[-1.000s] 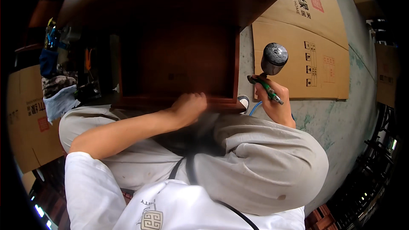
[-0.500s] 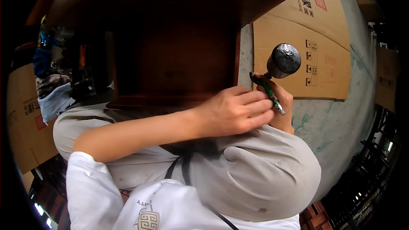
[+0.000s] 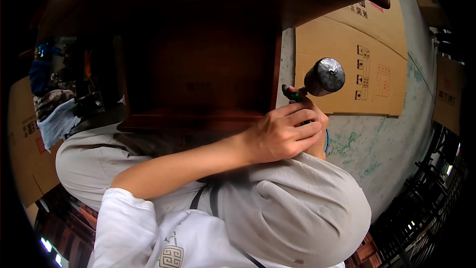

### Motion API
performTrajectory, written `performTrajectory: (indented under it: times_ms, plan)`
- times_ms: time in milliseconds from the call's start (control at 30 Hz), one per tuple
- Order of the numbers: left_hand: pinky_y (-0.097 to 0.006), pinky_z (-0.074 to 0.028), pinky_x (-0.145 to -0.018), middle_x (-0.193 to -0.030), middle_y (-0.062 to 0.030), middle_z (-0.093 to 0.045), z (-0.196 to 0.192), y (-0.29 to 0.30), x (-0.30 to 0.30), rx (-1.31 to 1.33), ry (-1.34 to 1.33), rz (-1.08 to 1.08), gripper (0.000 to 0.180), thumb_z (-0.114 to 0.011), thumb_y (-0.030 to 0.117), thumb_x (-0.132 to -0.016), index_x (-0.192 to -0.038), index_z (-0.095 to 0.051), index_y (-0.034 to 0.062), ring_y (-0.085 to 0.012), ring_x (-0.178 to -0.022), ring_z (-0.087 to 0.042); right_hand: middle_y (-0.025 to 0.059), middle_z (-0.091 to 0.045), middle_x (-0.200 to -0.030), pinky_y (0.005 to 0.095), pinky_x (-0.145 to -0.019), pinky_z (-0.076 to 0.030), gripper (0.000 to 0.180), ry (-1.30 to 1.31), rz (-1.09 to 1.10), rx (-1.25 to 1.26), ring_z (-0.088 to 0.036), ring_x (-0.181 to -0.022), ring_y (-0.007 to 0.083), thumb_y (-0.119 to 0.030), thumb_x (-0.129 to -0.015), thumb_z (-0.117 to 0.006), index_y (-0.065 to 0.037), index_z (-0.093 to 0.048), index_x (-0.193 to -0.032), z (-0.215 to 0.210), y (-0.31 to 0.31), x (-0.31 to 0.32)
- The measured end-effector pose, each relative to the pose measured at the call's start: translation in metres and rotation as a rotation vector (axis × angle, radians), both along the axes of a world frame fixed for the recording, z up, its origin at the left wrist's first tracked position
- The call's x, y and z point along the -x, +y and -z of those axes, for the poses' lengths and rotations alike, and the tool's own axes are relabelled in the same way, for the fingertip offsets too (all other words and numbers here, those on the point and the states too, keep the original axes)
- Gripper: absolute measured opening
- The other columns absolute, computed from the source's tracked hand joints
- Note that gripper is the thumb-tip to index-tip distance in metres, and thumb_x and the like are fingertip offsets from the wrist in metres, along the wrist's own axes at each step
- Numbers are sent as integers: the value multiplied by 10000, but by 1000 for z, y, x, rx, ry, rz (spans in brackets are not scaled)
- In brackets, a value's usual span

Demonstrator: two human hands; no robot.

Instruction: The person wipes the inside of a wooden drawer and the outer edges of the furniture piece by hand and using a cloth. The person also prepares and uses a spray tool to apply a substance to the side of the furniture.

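Observation:
A spray gun [image 3: 291,93] with a green body and a dark metal cup [image 3: 325,76] on top is held above my right knee. My right hand [image 3: 321,118] grips its handle, with most of its fingers hidden behind my other hand. Reaching across from the left, my left hand [image 3: 288,130] has its fingers curled over the rear of the gun and hides much of it. The gun's nozzle end points up and left, beside a dark red-brown wooden furniture piece [image 3: 198,120] with an open recess.
A flat printed cardboard sheet [image 3: 342,34] lies on the grey concrete floor [image 3: 357,144] at the right. A blue hose [image 3: 327,141] shows by my right wrist. Cloths [image 3: 58,119] and more cardboard [image 3: 29,154] are at the left. The furniture's thick top overhangs the far side.
The spray gun has shifted slightly left and down in view. My left hand has slid right, its fingers now covering the rear of the gun that was showing before.

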State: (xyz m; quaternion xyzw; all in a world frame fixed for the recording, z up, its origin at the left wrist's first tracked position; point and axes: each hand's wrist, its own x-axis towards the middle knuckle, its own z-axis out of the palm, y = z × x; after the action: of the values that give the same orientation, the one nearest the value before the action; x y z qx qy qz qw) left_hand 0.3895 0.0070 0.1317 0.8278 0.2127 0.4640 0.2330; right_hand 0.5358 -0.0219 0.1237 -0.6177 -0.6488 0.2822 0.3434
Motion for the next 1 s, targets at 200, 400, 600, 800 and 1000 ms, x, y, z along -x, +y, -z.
performTrajectory:
  times_ms: [200, 400, 600, 800, 1000]
  plan:
    - [-389, -635, -815, -1070, -68, -686, 3, 3, 3, 12, -25, 9, 309, -763, 50, -699, -1003, -756, -6, -269, -1046, -676, 127, -778, -1151, 333, -760, -571, 260, -37, -17, -16, -735, -872, 263, -25, -897, -639, 12, -725, -1139, 4, 1, 2]
    - [-376, -630, -811, -1075, -65, -688, -2, 4, 4, 32, -22, 10, 303, -756, 38, -729, -1029, -753, 1, -256, -1045, -682, 135, -781, -1100, 353, -712, -572, 218, 11, 19, -31, -730, -790, 298, -59, -864, -689, 15, -729, -1065, 6, 2, 4]
    - [-377, -627, -817, -1085, -57, -691, -3, 5, 7, 14, -9, 24, 300, -753, 38, -733, -1031, -753, 3, -249, -1056, -682, 127, -784, -1094, 355, -716, -571, 206, -37, 9, -63, -727, -788, 290, -53, -865, -698, 11, -736, -1057, 3, 3, 4]
    - [-377, -628, -820, -1085, -58, -695, -3, 4, 6, 37, -16, 25, 299, -750, 37, -736, -1033, -754, 3, -247, -1063, -682, 118, -785, -1102, 356, -720, -572, 228, -47, 11, -75, -732, -809, 278, -46, -875, -695, 11, -741, -1090, 4, 4, 3]
    - [-372, -626, -810, -1079, -65, -696, -6, 6, 2, 19, -16, 11, 275, -753, 51, -734, -1006, -743, 16, -253, -1045, -689, 93, -781, -1026, 342, -716, -559, 265, -36, 29, -60, -711, -806, 235, -34, -904, -693, -10, -743, -1163, 12, 3, -6]
